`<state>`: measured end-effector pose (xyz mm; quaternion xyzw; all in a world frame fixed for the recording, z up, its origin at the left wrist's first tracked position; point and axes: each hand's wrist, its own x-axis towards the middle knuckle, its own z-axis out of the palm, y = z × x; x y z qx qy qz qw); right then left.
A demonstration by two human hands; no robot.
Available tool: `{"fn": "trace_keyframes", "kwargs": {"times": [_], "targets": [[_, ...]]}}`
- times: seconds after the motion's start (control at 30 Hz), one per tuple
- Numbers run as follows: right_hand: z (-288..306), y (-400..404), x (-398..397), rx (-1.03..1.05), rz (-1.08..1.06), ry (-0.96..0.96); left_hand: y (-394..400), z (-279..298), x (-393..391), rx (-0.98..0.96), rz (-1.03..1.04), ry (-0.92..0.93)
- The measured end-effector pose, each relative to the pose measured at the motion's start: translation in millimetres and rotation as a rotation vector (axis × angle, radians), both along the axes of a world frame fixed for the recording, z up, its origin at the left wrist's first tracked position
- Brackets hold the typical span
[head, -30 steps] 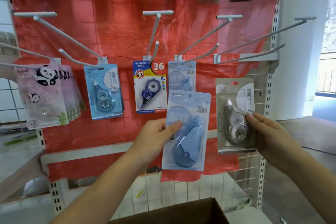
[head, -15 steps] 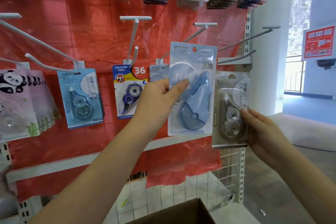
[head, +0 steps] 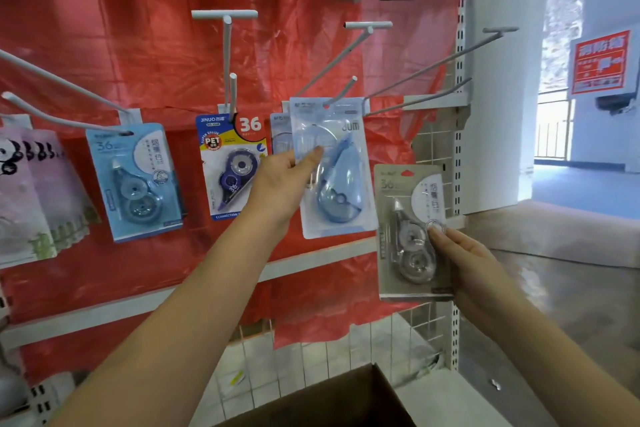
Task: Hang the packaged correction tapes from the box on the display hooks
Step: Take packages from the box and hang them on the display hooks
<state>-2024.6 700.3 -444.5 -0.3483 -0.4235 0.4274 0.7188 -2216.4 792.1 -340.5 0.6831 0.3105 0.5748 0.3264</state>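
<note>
— Since half a second ago, what has moved?

— Raised against the red display panel (head: 121, 55), the pale blue correction tape pack (head: 334, 170) now has its hang hole on the third hook (head: 341, 91), just ahead of a matching pack (head: 280, 133). Left arm stretched forward and up, left hand (head: 280, 184) pinching the pack's left edge, thumb across its front.

— And the right?

— Right hand (head: 474, 267), lower and bent at the wrist, pinches a grey correction tape pack (head: 410, 232) upright, thumb on its blister, apart from the hooks. Cardboard box (head: 332, 402) sits open at bottom centre.
</note>
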Motion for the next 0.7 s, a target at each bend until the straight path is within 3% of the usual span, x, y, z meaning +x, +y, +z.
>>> {"fn": "trace_keyframes", "kwargs": {"times": [0.4,0.7], "targets": [[-24,30,-15,-0.07,0.053,0.014,64,0,8,-0.007,0.216,0.219],[-18,68,-42,-0.117,0.124,-0.142,83,-4,5,-0.12,0.342,0.328]]}}
